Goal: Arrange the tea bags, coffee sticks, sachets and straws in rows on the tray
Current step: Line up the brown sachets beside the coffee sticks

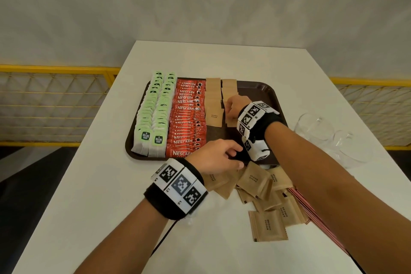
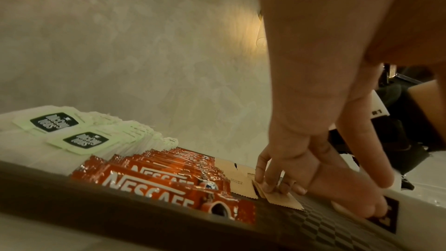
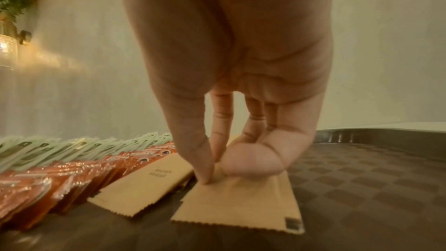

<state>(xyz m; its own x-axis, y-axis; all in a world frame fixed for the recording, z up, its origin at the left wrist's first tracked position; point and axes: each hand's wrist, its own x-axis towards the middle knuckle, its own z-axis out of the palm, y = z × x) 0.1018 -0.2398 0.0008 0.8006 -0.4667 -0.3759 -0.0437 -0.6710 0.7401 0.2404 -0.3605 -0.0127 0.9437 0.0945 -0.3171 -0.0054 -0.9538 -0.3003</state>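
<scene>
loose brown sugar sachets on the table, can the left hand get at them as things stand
Probably yes. The left hand hovers at the tray's near edge, right beside the loose brown sugar sachets on the table, with nothing lying over them. The right hand is farther off, setting a sachet on the tray.

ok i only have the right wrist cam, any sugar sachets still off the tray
observer: yes, a loose pile of brown sugar sachets lies on the table, just off the near edge of the tray
operator: where's the left hand
observer: the left hand is at that near edge, fingertips by the right wrist band; can't tell if it holds anything
operator: straws on the tray yet
observer: no, the straws lie on the table beside the pile, partly under the right forearm
</scene>
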